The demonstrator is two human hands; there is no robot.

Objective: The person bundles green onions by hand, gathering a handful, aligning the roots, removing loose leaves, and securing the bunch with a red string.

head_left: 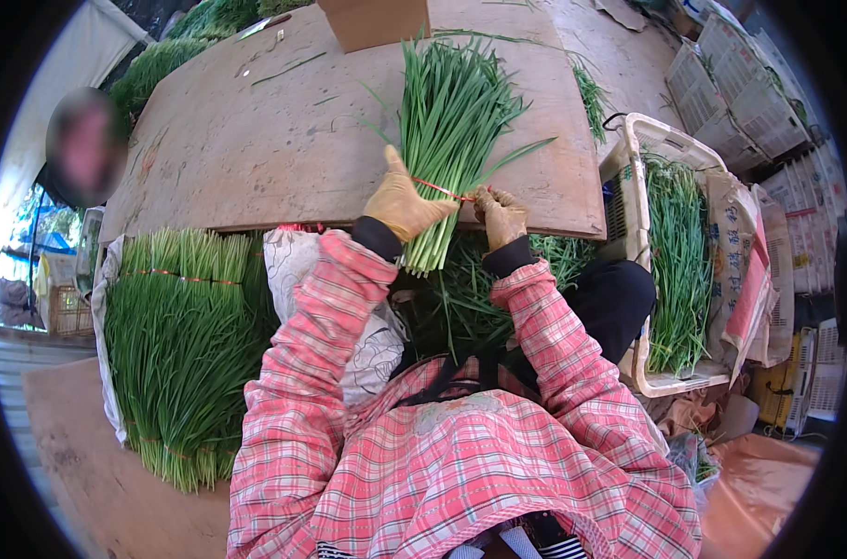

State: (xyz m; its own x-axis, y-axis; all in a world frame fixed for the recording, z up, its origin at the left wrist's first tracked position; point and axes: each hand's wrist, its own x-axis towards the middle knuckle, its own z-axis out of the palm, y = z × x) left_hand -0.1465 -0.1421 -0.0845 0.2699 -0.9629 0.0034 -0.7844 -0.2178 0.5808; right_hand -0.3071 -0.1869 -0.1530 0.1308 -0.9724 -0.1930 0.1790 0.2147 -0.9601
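Observation:
A thick bunch of garlic chives lies on the wooden board, leaves pointing away and pale stem ends toward me over the near edge. A thin red tie runs around its stems. My left hand, in a yellowish glove, grips the bunch from the left, thumb up and fingers across the stems. At the right side of the stems my gloved right hand is closed, its fingers pinching the end of the tie. The bunch partly hides the fingertips.
Tied chive bunches stand stacked at the left. A white plastic crate of loose chives stands at the right, and more greens lie in my lap. A cardboard box sits on the far board. Another person is at the far left.

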